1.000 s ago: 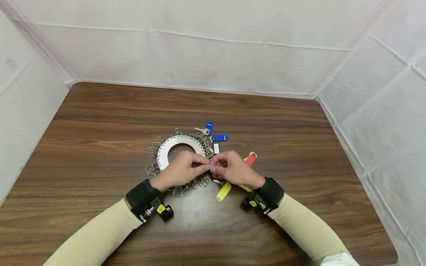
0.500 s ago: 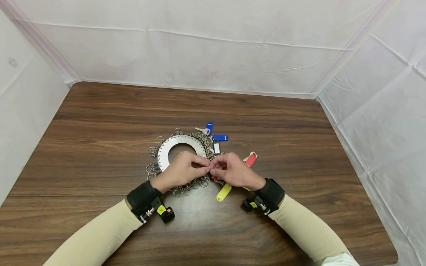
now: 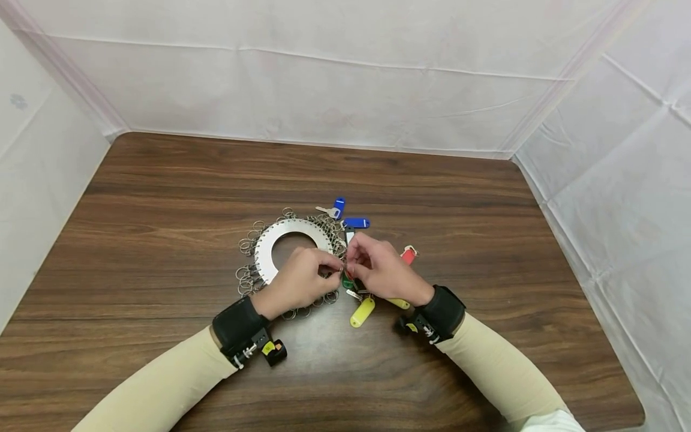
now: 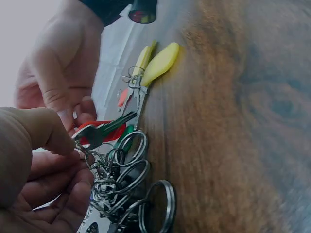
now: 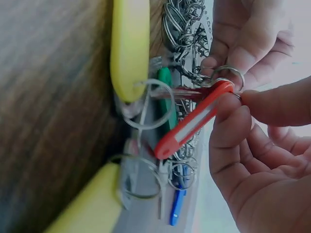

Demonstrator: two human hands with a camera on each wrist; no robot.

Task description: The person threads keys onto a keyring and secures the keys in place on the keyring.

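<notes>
A flat metal disc with a round hole lies on the wooden table, fringed with several steel key rings. My left hand rests over the disc's near right edge, its thumb and fingers pinching one key ring. Just beside it, my right hand pinches a red key tag that hangs on that ring. Under the hands lie a green tag and two yellow tags. The fingertips hide the ring's join in the head view.
Two blue tags lie beyond the disc, a second red tag to the right of my right hand. White cloth walls close in the table at the back and on both sides.
My right hand's fingers have lifted and shifted slightly away from me, with the red tag. My left hand has turned a little and stays on the ring. The disc has not moved.
</notes>
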